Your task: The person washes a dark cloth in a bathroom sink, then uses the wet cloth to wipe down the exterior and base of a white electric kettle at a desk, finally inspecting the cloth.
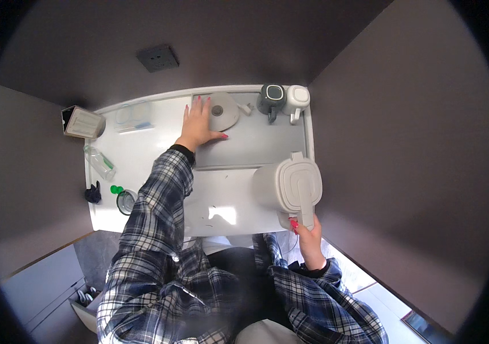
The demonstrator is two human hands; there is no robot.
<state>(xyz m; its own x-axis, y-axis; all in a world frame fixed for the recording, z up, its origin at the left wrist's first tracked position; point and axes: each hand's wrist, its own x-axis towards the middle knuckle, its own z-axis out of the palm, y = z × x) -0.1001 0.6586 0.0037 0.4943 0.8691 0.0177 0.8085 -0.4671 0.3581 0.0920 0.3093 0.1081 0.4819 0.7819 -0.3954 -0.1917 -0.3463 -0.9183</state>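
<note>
An electric kettle (289,182) in off-white plastic, lid closed, is gripped at its handle by my right hand (311,241) near the table's front right. My left hand (198,127) reaches to the back with fingers spread, over the left edge of a round kettle base (225,111). Whether it touches the base I cannot tell. The base lies on a grey tray (253,148), with a white power plug (245,109) beside it. Behind the kettle, at the tray's back right, stand a dark mug (271,101) and a white mug (297,102) side by side.
Along the left of the white table (223,189) are a box (83,122), a clear plastic bottle (100,162), green caps (116,189), a glass container (126,202), a small black item (93,193) and a clear case (134,117). A socket (157,58) sits behind; partitions rise around.
</note>
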